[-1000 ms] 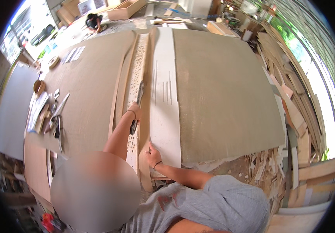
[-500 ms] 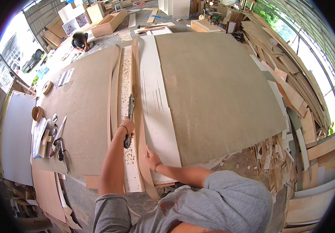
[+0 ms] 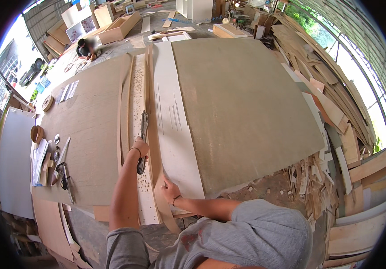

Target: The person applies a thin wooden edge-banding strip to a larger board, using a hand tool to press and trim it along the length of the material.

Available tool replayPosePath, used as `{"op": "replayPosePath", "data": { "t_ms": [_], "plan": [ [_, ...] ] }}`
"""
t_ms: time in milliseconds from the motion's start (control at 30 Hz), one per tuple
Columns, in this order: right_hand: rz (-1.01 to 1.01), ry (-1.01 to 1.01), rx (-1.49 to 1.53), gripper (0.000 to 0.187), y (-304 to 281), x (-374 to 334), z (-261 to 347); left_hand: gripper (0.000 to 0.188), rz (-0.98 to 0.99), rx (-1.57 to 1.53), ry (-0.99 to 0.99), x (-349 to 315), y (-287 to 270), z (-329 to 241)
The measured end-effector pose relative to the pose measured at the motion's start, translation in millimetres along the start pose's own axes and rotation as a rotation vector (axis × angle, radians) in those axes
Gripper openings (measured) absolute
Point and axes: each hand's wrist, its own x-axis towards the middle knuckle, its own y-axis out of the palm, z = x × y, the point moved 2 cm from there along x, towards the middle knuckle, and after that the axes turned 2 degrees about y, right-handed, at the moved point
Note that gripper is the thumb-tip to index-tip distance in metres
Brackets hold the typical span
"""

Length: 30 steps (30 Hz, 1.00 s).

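A long white board with brown specks (image 3: 138, 87) lies lengthwise in front of me, between thin wooden edges. My left hand (image 3: 140, 147) is closed around a long dark hand tool (image 3: 144, 122) resting along the board's right edge; its exact kind I cannot make out. Beside that edge runs a thin brown edging strip (image 3: 154, 154), curling past the board's near end. Lower and to the right, my right hand (image 3: 170, 191) pinches the strip near its near end, with its fingertips partly hidden. Under it lies a white panel with dark lines (image 3: 168, 103).
Large brown sheets (image 3: 246, 107) spread to both sides. On the left lie a tape roll (image 3: 36, 133), papers (image 3: 69, 91) and a dark-handled tool (image 3: 62, 169). Wood offcuts (image 3: 309, 179) pile up at right. A person (image 3: 85, 48) crouches at the far left.
The whole view has shifted slightly, moving the scene left. My right hand is a little nearer to me along the strip. My left hand keeps its hold on the tool. The far person's head has moved.
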Motion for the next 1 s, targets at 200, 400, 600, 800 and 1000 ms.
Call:
{"op": "replayPosePath", "data": {
  "t_ms": [200, 400, 600, 800, 1000],
  "plan": [
    [0.004, 0.086, -0.042, 0.052, 5, 33, 2, 0.018, 0.009, -0.021, -0.007, 1, 5, 5],
    [-0.056, 0.034, -0.010, 0.053, 1, 65, 12, 0.016, -0.006, 0.189, 0.086, 0, 0, 5],
    [0.071, 0.023, 0.038, 0.055, -5, -11, -3, 0.015, 0.113, 0.123, 0.031, -26, -18, -16],
    [0.066, 0.086, 0.002, 0.052, -5, -3, 8, 0.018, -0.036, -0.859, -0.221, -7, 1, 10],
    [0.044, 0.143, -0.031, 0.051, 3, 39, 3, 0.021, -0.098, -1.134, -0.354, -35, -19, -14]
  ]
}}
